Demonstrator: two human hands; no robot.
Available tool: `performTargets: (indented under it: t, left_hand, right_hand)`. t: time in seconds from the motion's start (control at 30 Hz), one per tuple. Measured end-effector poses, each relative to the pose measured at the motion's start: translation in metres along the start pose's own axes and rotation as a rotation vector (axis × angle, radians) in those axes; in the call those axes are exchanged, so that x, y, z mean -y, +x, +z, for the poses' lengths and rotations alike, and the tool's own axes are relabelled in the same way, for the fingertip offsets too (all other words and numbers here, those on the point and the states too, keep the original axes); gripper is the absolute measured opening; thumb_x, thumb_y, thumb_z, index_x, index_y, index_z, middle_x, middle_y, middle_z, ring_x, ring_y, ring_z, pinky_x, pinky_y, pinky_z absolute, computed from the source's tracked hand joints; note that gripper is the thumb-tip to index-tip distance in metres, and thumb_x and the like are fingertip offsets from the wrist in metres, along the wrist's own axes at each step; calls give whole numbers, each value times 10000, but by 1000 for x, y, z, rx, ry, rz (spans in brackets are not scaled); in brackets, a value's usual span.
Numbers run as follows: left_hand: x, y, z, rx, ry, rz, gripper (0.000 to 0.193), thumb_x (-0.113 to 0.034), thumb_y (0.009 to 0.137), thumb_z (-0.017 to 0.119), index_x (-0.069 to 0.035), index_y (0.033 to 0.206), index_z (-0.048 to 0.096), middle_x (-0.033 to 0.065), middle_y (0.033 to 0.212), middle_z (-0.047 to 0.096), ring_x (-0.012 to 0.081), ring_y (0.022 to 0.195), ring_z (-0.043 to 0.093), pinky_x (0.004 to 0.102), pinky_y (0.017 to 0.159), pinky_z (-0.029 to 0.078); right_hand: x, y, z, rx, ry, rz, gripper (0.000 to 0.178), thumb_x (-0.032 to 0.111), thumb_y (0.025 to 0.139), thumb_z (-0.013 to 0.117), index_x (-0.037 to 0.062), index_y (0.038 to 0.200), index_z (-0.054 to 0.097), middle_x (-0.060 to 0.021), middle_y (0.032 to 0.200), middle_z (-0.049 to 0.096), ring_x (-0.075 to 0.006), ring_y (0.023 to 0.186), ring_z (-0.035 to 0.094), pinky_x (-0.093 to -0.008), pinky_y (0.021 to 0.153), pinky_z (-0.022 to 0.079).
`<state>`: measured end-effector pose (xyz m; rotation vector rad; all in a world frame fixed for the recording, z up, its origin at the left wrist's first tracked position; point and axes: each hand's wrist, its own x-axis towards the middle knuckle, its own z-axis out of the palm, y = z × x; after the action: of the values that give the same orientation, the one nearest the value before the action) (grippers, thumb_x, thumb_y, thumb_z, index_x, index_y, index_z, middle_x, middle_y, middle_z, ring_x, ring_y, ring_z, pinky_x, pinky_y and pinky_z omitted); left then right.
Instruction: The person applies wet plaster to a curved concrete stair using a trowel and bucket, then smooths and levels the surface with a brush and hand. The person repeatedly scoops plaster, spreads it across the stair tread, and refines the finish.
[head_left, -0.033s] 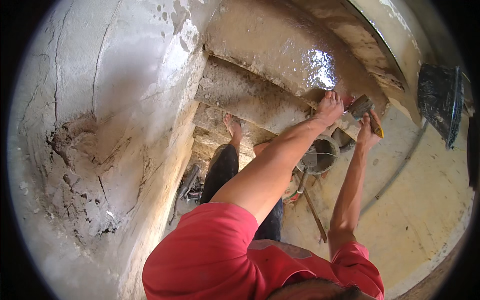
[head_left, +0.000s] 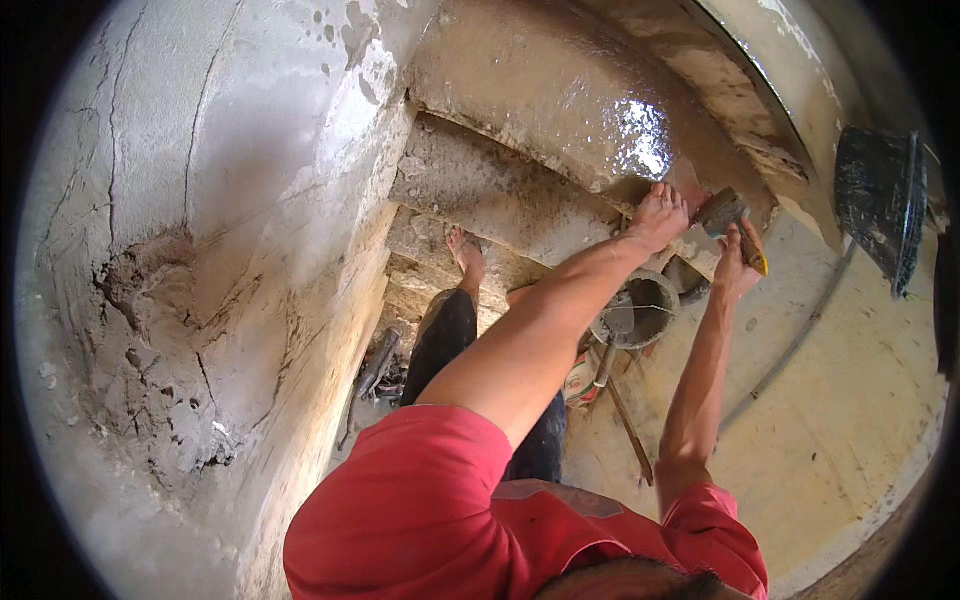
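Note:
My left hand [head_left: 659, 217] rests on the front edge of the wet, muddy-brown upper step [head_left: 530, 80], its fingers stretched out with nothing visible in them. To its right, my right hand [head_left: 738, 262] grips a wide flat brush [head_left: 722, 212] with a yellow-ended handle. The brush head touches or nearly touches the wet surface at the step's right end; I cannot tell which. A pinkish patch shows on the wet surface between my left hand and the brush. Below my hands stands a cement-stained bucket [head_left: 657, 313], with a trowel [head_left: 605, 363] lying across its rim.
A rough, cracked grey wall [head_left: 200, 250] rises on the left beside the steps. My bare foot [head_left: 466, 255] stands on a lower step. A black bucket [head_left: 880, 205] lies tipped at the right. A stick [head_left: 632, 430] and a long thin strip [head_left: 800, 350] lie on the pale floor.
The brush in my right hand has shifted very slightly left. More of a red-and-white bag shows beside my leg. My left hand stays in place.

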<state>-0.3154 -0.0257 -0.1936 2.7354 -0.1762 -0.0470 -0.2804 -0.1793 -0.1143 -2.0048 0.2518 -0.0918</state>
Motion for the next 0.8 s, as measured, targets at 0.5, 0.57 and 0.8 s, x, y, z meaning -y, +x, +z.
performTargets:
  t: [0.5,0.57,0.8]
  left_hand:
    - [34,13,-6,175,-2,-76,434,-206,988,579,-26,1376,647,189,1504,570,345,1422,494,577,1173,343]
    - [36,15,-4,66,19,-80,427,-187,964,604,-44,1362,665,194,1493,578,340,1387,514,554,1138,378]
    - [39,45,-16,94,58,86,753,-280,888,721,-50,1554,454,154,1652,384,326,1512,372,705,1212,226]
  right_hand:
    - [8,-8,20,-140,-213,-181,271,41,919,761,42,1190,756,-67,965,758,-132,859,697,-288,780,578]
    - [-14,-2,1,-242,-293,-157,270,40,913,766,34,1183,756,-77,974,763,-134,858,698,-292,787,574]
    - [-78,1,-26,-134,-109,-206,279,55,952,737,47,1230,756,-49,987,773,-111,842,696,-266,747,573]
